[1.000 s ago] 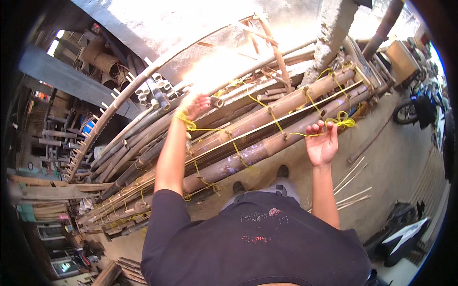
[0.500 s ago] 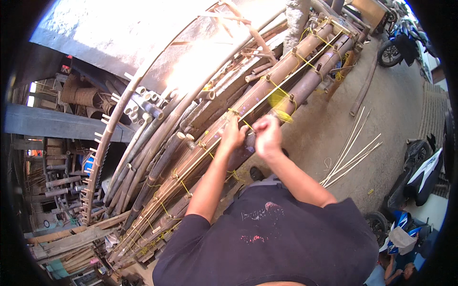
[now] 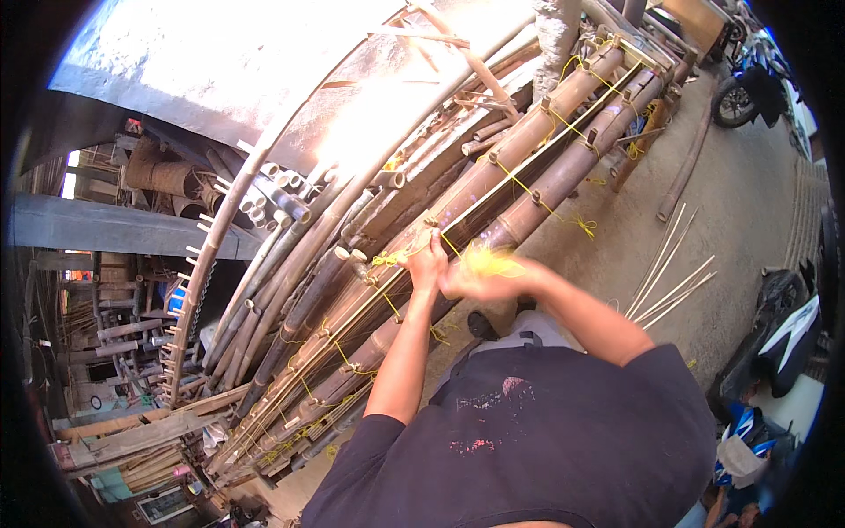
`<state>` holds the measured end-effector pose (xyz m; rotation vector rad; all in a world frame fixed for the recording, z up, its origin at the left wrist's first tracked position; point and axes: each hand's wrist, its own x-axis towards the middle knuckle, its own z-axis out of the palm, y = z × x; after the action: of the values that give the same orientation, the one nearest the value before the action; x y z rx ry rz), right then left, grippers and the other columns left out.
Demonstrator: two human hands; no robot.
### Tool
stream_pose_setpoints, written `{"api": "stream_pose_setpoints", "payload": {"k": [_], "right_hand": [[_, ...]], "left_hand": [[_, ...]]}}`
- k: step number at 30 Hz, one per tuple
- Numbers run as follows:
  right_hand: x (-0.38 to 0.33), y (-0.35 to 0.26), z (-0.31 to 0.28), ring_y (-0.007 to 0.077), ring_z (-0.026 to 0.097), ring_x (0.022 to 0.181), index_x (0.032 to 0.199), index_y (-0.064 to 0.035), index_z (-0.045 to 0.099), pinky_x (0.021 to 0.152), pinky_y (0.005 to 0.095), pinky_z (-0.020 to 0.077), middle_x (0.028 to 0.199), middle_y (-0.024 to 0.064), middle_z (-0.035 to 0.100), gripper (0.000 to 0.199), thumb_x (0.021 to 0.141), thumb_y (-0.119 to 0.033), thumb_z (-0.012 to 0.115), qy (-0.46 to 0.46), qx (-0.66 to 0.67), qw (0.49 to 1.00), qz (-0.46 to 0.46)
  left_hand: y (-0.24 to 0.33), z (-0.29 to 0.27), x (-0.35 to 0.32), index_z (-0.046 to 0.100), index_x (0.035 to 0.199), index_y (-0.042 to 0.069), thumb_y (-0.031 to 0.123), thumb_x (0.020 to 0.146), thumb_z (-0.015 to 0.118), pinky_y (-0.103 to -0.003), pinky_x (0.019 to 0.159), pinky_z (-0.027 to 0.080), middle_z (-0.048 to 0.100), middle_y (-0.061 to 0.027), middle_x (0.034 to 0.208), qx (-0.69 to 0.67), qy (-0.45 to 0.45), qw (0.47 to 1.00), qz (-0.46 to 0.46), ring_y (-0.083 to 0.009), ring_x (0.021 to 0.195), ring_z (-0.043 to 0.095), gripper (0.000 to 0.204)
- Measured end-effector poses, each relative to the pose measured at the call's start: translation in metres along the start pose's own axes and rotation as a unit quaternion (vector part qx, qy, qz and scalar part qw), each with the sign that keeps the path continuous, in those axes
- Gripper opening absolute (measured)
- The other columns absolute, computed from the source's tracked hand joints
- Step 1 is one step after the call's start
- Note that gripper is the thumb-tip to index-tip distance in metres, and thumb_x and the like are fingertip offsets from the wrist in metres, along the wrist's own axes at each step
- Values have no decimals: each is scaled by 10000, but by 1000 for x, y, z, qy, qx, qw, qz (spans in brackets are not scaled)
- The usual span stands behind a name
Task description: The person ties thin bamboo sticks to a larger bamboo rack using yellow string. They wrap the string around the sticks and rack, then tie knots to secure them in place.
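Long brown bamboo poles lie side by side, running from lower left to upper right, with short pegs standing along them. Yellow string crosses between the poles at intervals, beside a thin pale bamboo strip. My left hand is closed at the near pole's lashing, and yellow string sticks out on its left side. Right against it, my right hand is closed and smeared by motion. A bundle of yellow string shows blurred in that hand. The fingertips of both hands are partly hidden.
Thin split bamboo sticks lie on the floor to the right. A curved pole with pegs and stacked bamboo stand at left. Motorbikes are parked along the right side. A sandalled foot shows below my hands.
My right hand has come down and left against my left hand, bringing the yellow string bundle along. Yellow string now shows left of my left hand. The view has shifted slightly.
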<state>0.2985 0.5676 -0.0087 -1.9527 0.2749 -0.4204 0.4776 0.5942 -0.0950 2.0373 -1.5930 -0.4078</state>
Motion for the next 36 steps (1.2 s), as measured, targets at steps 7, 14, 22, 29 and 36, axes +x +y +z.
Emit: {"api": "stream_pose_setpoints", "payload": {"k": [7, 14, 22, 29, 36], "right_hand": [[-53, 39, 67, 374, 602, 639, 626, -9, 625, 798, 443, 483, 633, 210, 605, 453, 953, -312, 549, 76, -58, 993, 74], [-38, 24, 77, 315, 649, 825, 853, -71, 675, 848, 432, 470, 800, 141, 676, 194, 787, -251, 647, 47, -344, 931, 110], [-8, 17, 220, 192, 621, 1040, 1061, -77, 626, 868, 377, 508, 1019, 87, 663, 244, 941, -287, 594, 134, 625, 729, 246], [154, -64, 223, 227, 547, 739, 825, -48, 602, 818, 452, 475, 762, 90, 595, 227, 952, -200, 492, 404, 138, 904, 35], [185, 48, 113, 312, 670, 881, 980, -37, 723, 768, 433, 503, 967, 202, 704, 568, 985, -534, 447, 51, -216, 945, 239]], "left_hand": [[64, -51, 57, 673, 944, -25, 103, 1007, 485, -290, 646, 473, 645, -43, 758, -230, 45, 972, -26, -139, 716, 599, 236], [-42, 0, 114, 693, 1056, 72, 247, 957, 502, -478, 845, 499, 696, -213, 988, 10, 6, 996, -91, -385, 958, 658, 278], [-111, -131, -14, 603, 1221, 17, 272, 963, 514, -465, 896, 497, 671, -257, 1077, 55, -121, 989, -62, -399, 1036, 647, 374], [-186, -65, -84, 612, 1112, 64, 276, 874, 703, -414, 897, 489, 652, -139, 974, 83, 71, 992, 68, -319, 931, 619, 332], [-113, -105, -73, 645, 1204, 178, 451, 980, 480, -533, 839, 476, 661, -219, 1113, -18, -82, 996, -43, -452, 1012, 622, 390]]}}
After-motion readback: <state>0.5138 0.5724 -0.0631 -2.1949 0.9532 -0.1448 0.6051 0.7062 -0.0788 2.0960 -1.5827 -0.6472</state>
